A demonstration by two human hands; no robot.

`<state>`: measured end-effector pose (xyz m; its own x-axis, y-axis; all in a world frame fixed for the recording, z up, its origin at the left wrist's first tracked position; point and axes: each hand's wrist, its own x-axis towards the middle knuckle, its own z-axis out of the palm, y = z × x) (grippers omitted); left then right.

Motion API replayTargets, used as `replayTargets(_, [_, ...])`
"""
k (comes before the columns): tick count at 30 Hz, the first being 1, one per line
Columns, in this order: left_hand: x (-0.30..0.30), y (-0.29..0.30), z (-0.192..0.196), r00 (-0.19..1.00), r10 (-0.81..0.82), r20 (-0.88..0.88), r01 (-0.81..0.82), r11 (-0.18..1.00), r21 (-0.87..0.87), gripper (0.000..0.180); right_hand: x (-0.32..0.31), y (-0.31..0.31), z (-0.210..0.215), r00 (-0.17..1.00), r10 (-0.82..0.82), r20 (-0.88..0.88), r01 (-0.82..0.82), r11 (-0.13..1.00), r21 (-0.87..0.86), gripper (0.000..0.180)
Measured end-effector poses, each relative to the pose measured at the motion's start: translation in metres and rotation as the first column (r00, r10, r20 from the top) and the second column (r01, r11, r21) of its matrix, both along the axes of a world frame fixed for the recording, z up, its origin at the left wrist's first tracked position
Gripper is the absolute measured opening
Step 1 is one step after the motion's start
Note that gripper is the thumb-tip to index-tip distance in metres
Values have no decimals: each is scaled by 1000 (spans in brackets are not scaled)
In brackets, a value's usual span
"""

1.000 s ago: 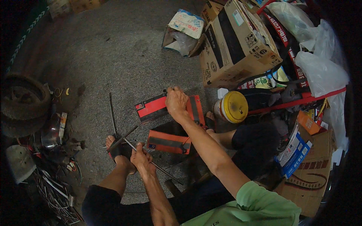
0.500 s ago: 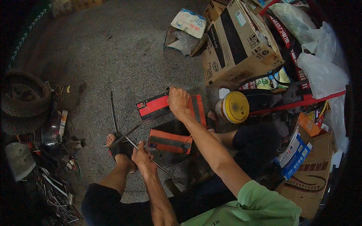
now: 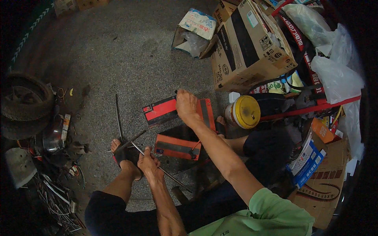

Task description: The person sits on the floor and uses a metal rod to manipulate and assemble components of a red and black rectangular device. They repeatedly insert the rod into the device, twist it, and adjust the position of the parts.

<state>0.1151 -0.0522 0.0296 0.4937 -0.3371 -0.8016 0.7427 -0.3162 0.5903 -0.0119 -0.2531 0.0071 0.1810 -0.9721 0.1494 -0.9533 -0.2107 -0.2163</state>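
Note:
My left hand (image 3: 148,162) is closed around a thin metal rod (image 3: 173,179), which runs slantwise from near my left foot toward my legs. Just beyond it, a dark bar (image 3: 136,137) and another thin rod (image 3: 117,114) lie by the foot. My right hand (image 3: 187,104) is closed at the end of a red-and-black battery (image 3: 161,110). A small dark tip shows at its fingers, but what they grip is hidden. Under my right wrist is another red-and-black battery (image 3: 207,112). An orange-and-black battery (image 3: 177,146) sits nearer, with a short red wire on its right end.
To the right stand a yellow-lidded bucket (image 3: 247,112) and a large cardboard box (image 3: 252,47). A smaller open box (image 3: 195,33) lies beyond. Tires (image 3: 23,104) and scrap metal (image 3: 57,200) crowd the left side. Plastic bags (image 3: 336,78) hang at the far right.
Almost nothing differs. My right hand has shifted very slightly at the battery's end, while my left hand stays on the rod.

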Motion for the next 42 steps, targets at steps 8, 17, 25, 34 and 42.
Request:
replayTargets(8, [2, 0, 2, 1000, 23, -19, -23, 1000, 7, 12, 5, -2, 14, 996, 64, -63, -62, 997, 34, 13])
replayTargets(17, [0, -1, 1, 1000, 18, -20, -18, 1000, 16, 15, 1, -17, 12, 996, -34, 78, 18, 981, 195, 19])
replayTargets(25, [4, 7, -12, 998, -49, 31, 49, 999, 3, 14, -2, -21, 16, 999, 22, 46, -32, 974, 225, 18])
replayTargets(34, [2, 4, -12, 1000, -6, 0, 6, 1000, -7, 15, -4, -24, 13, 997, -60, 52, 42, 958, 284, 19])
replayTargets(42, [3, 8, -22, 999, -39, 7, 39, 999, -10, 16, -4, -19, 20, 998, -27, 60, 12, 971, 240, 13])
